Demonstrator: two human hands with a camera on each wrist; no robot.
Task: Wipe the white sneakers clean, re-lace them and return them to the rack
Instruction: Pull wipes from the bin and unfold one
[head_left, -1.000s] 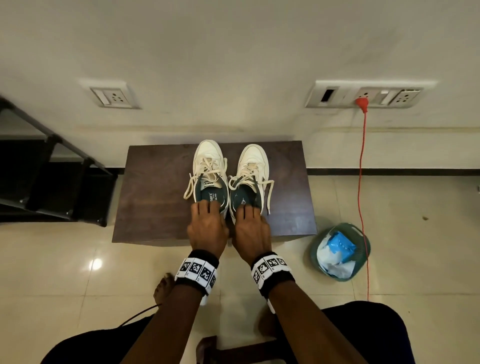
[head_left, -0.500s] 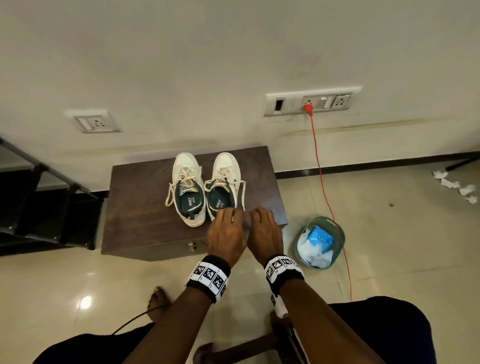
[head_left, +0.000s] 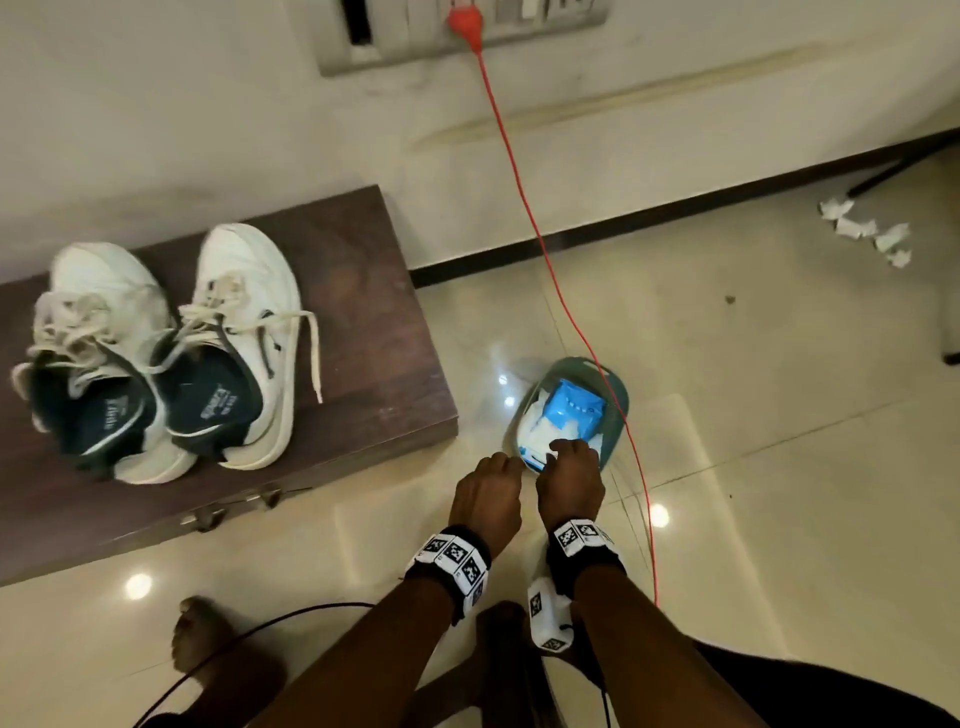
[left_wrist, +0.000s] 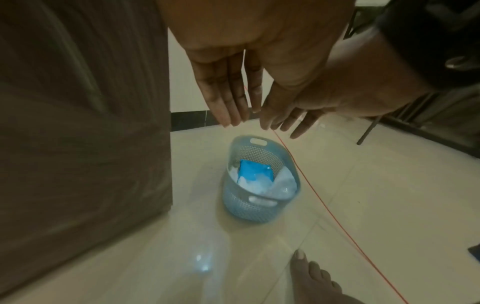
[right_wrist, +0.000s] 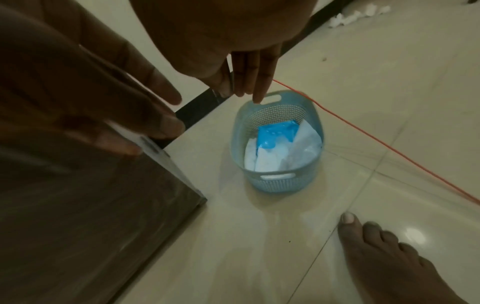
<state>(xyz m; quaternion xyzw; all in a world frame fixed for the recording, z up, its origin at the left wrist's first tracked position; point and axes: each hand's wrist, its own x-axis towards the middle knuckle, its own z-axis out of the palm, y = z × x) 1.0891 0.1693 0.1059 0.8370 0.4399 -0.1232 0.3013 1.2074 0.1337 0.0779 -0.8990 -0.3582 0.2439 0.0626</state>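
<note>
Fingers of both hands were held straight and relaxed, with nothing grasped. On the left, the two white sneakers (head_left: 161, 353) were positioned side by side on the dark wooden bench (head_left: 374, 332), toes toward the wall, with laces loose. To the right of the bench, the left hand (head_left: 485, 491) and the right hand (head_left: 570, 480) were held close together above the floor, over the near rim of a blue perforated basket (left_wrist: 259, 207). A blue packet (right_wrist: 275, 133) and white wipes (right_wrist: 265, 158) were contained in the basket. A red cord (head_left: 524, 208) was routed past the basket's right side.
</note>
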